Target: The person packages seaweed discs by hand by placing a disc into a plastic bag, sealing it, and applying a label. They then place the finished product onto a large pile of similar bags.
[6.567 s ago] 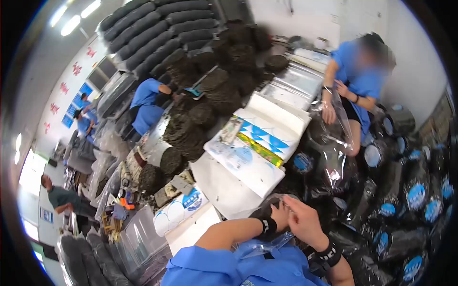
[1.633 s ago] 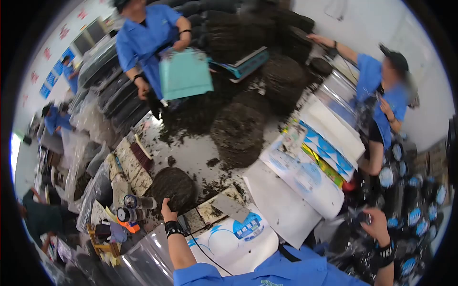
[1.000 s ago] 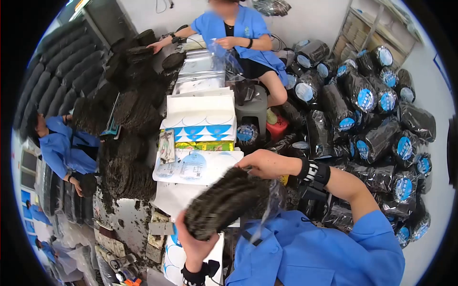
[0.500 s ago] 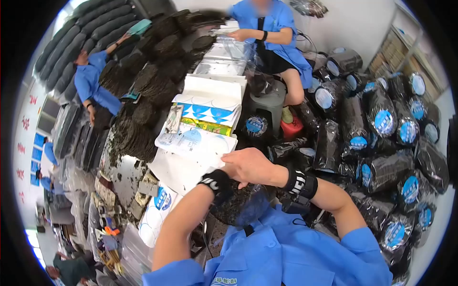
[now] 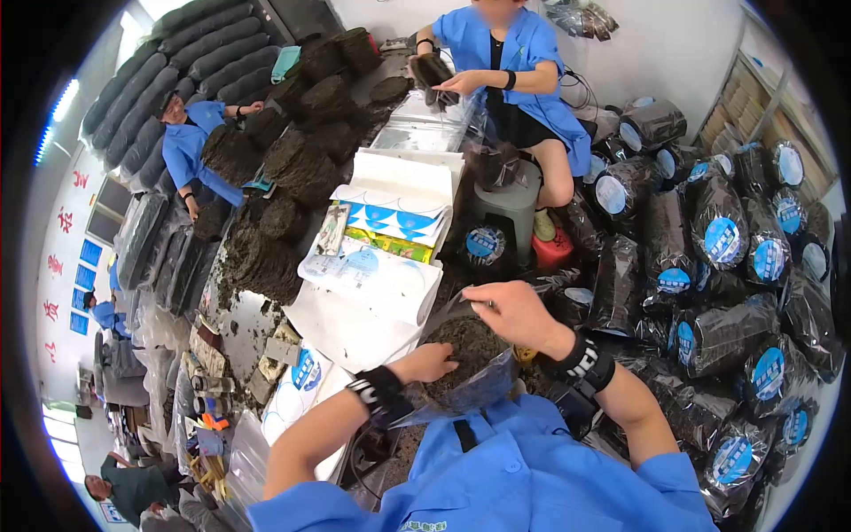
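In front of my body stands a clear plastic bag (image 5: 483,387) with a dark round stack of what looks like dried seaweed (image 5: 470,341) inside it. My right hand (image 5: 519,312) pinches the bag's edge and pulls it up at the stack's far right side. At the near left side, my left hand (image 5: 427,362) has its fingers curled over the bag's rim against the stack; its fingertips are partly hidden. Clear film hangs beneath my left wrist. White label sheets (image 5: 355,319) with blue print lie just beyond my left hand.
Filled dark bags with blue round labels (image 5: 722,239) are heaped on the right. Tall dark seaweed stacks (image 5: 257,262) stand at the left. Across the table a seated co-worker (image 5: 496,62) holds a dark piece; another person (image 5: 195,142) stands behind the stacks. A grey stool (image 5: 510,208) is ahead.
My hands, close together over the bag before, have moved apart, and the bag's mouth now shows the stack. The seated co-worker now holds a dark piece instead of clear film.
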{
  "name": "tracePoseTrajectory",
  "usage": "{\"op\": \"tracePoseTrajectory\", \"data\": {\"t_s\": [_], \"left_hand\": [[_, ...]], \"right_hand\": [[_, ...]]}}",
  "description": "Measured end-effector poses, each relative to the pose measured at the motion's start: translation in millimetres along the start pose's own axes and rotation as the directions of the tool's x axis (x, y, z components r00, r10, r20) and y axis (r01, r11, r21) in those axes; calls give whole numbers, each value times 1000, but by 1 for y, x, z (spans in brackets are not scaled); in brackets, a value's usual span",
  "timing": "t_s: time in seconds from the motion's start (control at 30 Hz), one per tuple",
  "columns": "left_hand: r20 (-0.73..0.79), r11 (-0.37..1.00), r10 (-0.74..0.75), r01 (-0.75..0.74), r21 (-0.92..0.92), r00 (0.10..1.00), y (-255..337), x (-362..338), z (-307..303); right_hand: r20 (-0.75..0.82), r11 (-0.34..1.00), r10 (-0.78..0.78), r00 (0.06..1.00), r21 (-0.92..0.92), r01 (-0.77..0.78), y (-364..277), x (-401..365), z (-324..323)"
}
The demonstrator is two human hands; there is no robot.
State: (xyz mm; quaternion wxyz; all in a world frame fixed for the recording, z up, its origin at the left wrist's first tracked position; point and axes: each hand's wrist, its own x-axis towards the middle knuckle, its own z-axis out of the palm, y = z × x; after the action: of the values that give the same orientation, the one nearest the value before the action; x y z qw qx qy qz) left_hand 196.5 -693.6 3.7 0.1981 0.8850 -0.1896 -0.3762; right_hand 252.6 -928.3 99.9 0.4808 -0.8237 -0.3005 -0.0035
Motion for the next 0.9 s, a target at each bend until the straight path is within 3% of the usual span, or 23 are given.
{"op": "tracePoseTrajectory", "data": {"t_s": [0.07,0.1,0.13,0.17,0.2,0.3,0.37,0.4,0.47,0.5,0.53,0.6,0.63,0.67,0.73,0.8,0.9], "left_hand": [[184,918,-72,137,-373,980,46,-55,-40],[185,913,47,32,-406,982,65,-88,-53],[118,975,143,-119,-187,983,78,-116,-58],[-92,841,302,-219,494,949,78,-139,-31],[-200,815,302,-143,562,932,78,-145,-24],[-223,834,235,-79,546,946,85,-174,-48],[-457,884,287,-50,464,842,84,-185,-56],[-460,886,291,-55,460,839,85,-186,-52],[-611,965,97,75,251,786,84,-189,-43],[-669,974,96,68,215,737,89,-186,-44],[-661,975,98,60,212,744,95,-182,-46],[-667,992,99,-125,9,738,109,-165,-54],[-635,986,154,-163,45,757,115,-147,-57],[-543,989,145,-112,95,827,118,-122,-55],[-429,950,268,-163,266,863,105,-53,-42],[-403,986,100,-38,160,910,70,30,-6],[-405,989,92,-35,145,910,59,52,0]], "right_hand": [[15,998,65,998,6,-65,2,4,-9],[-14,998,29,999,-58,-30,12,5,-8],[-39,992,-12,999,-123,8,18,7,-10],[-78,995,-2,997,-98,-6,18,13,-17],[-110,996,31,993,-81,-40,11,15,-23],[-146,997,-3,989,-73,-7,-12,10,-47],[-173,978,134,976,-132,-158,-29,3,-62],[-171,977,135,976,-140,-160,-29,-2,-61],[-77,978,188,979,-81,-194,-25,-19,-49],[-26,982,171,985,-79,-172,-16,-28,-38],[-25,985,164,986,-58,-165,-13,-32,-29],[-75,979,203,976,13,-203,-21,-33,-23],[-70,978,207,976,9,-207,-23,-34,-20],[-74,974,222,972,57,-218,-25,-36,-17],[-75,968,234,969,107,-225,-26,-40,-13],[-46,973,214,976,93,-210,-26,-47,-9],[-64,970,217,974,128,-208,-27,-54,-6]]}}
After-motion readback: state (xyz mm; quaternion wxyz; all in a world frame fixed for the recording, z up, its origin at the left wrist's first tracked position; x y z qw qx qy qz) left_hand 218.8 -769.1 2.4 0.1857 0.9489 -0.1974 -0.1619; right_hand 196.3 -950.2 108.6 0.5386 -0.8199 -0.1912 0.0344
